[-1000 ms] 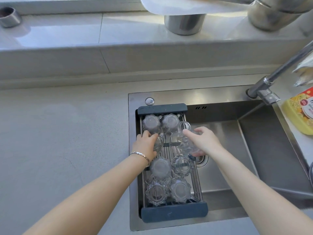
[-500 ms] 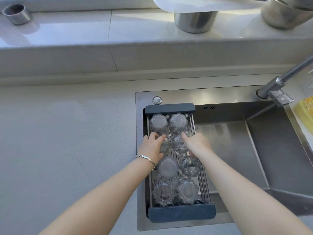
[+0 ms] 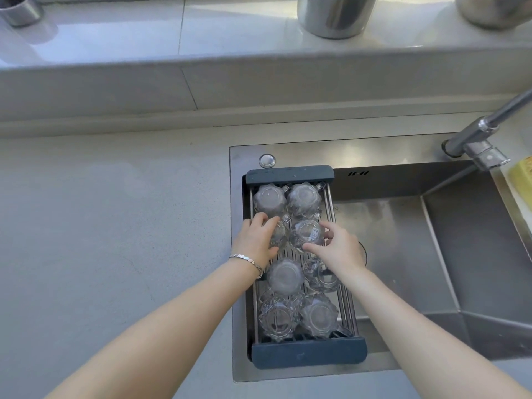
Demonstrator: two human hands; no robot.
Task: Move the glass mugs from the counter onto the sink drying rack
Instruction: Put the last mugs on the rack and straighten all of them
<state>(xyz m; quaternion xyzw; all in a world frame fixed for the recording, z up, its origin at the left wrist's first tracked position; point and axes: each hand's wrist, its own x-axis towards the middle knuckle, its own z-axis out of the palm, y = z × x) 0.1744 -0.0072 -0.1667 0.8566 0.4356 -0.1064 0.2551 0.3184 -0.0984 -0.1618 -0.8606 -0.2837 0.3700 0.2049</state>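
Head view: dark-ended metal drying rack point(image 3: 306, 354) sitting across steel sink point(image 3: 403, 254), carrying eight upturned clear glass mugs in two columns. Left hand point(image 3: 256, 240) cupping second-row left mug point(image 3: 278, 234). Right hand point(image 3: 341, 249), fingers spread, touching second-row right mug point(image 3: 305, 234).

mug sticker point(image 3: 314, 232) unreadable, no legible text
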